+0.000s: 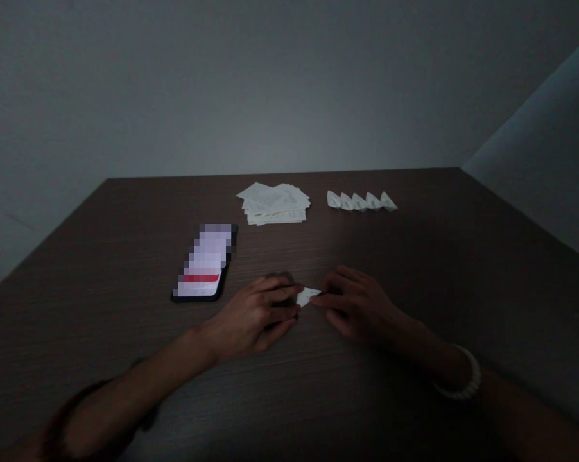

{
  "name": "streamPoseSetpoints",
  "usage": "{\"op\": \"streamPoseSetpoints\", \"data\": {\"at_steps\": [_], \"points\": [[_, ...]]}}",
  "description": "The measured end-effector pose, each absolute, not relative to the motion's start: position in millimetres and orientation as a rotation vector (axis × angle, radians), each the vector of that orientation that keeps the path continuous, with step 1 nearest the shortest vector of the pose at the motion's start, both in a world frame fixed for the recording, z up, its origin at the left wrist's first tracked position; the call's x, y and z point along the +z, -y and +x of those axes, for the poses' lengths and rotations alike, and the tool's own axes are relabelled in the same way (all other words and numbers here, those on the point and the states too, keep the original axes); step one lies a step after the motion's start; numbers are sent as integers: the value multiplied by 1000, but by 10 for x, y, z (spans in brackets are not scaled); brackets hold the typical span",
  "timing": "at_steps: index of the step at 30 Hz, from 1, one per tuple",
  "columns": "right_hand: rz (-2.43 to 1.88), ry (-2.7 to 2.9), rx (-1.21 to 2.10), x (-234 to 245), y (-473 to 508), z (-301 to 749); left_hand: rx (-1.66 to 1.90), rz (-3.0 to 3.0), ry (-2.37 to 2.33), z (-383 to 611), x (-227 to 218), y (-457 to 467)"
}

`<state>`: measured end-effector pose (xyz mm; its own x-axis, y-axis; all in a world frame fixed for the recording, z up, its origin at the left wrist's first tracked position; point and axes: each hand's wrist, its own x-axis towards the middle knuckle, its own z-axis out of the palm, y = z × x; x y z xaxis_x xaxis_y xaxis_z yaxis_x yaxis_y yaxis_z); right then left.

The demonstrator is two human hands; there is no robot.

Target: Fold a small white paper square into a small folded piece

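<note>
Between my two hands lies a small folded piece of white paper (307, 296), near the middle of the table. The fingers of my left hand (265, 311) press on the paper's left side and cover part of it. My right hand (357, 305) has its fingertips closed on the right corner of the same paper. Farther back stand several small folded white paper shapes (359, 202) in a row. To their left is a loose pile of white paper slips (275, 204), some with faint print.
A phone (205, 263) with a lit, blurred screen lies left of my left hand. The dark wooden table (101, 256) meets a grey wall (289, 96) at its far edge. Another pale surface (549, 135) rises at the right.
</note>
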<state>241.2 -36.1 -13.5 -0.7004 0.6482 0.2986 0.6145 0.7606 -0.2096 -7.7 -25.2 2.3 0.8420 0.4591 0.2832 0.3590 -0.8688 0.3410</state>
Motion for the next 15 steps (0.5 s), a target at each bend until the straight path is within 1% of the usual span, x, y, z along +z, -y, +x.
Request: {"op": "streamPoseSetpoints", "data": {"at_steps": [9, 15], "points": [[-1103, 2475, 81, -124, 330, 2479, 508, 2724, -645, -94, -16, 251], [-1091, 2385, 160, -121, 280, 2407, 655, 2569, -657, -33, -35, 200]]}}
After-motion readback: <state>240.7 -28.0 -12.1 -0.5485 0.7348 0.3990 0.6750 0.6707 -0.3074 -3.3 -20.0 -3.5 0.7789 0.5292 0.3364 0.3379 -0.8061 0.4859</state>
